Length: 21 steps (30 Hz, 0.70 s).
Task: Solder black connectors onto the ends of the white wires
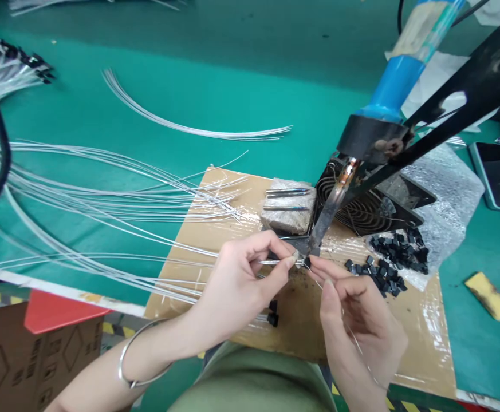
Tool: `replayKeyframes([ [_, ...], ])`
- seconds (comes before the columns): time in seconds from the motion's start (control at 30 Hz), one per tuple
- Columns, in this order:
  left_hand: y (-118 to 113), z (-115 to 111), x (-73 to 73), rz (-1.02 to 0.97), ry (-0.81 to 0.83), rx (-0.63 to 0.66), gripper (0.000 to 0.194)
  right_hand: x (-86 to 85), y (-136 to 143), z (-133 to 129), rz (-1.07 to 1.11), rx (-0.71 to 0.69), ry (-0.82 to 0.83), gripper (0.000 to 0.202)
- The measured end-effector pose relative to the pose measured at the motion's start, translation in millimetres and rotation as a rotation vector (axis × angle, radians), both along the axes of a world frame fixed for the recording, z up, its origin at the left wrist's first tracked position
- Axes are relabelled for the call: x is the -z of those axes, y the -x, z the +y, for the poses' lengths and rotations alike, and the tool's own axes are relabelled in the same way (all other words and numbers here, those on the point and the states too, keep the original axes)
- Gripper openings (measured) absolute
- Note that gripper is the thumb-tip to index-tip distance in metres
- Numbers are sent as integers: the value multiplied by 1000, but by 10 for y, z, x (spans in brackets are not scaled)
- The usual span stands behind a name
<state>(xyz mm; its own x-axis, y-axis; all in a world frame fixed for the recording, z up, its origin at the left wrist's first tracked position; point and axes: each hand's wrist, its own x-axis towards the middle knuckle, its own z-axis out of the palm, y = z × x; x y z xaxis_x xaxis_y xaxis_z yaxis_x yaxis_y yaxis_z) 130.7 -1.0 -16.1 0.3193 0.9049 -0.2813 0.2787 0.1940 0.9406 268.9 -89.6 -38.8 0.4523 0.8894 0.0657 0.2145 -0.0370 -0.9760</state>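
My left hand [245, 280], with a metal bangle at the wrist, pinches the end of a thin white wire [193, 250] between thumb and fingertips. A small dark piece [307, 262] sits at that wire's tip, just under the tip of a soldering iron [329, 212]. Whether the iron touches it I cannot tell. In my right hand [357, 320], thin solder wire [353, 335] is pinched, its end reaching toward the dark piece. Finished-looking ends with black caps [272, 315] lie below my left hand. My fingertips partly hide the joint.
A bracket [460, 86] holds the iron over a brown board [421, 343]. Near it are a black fan [361, 212], a block with metal rods [288, 220], loose black caps [400, 252], a yellow sponge [489, 294] and a phone [499, 171]. White wires [103, 200] spread left.
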Motion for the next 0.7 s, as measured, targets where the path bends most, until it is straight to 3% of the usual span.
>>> replayKeyframes([
  [0.7,-26,49,-45,-49,-24,18,12,-26,13,58,18,32,-18,18],
])
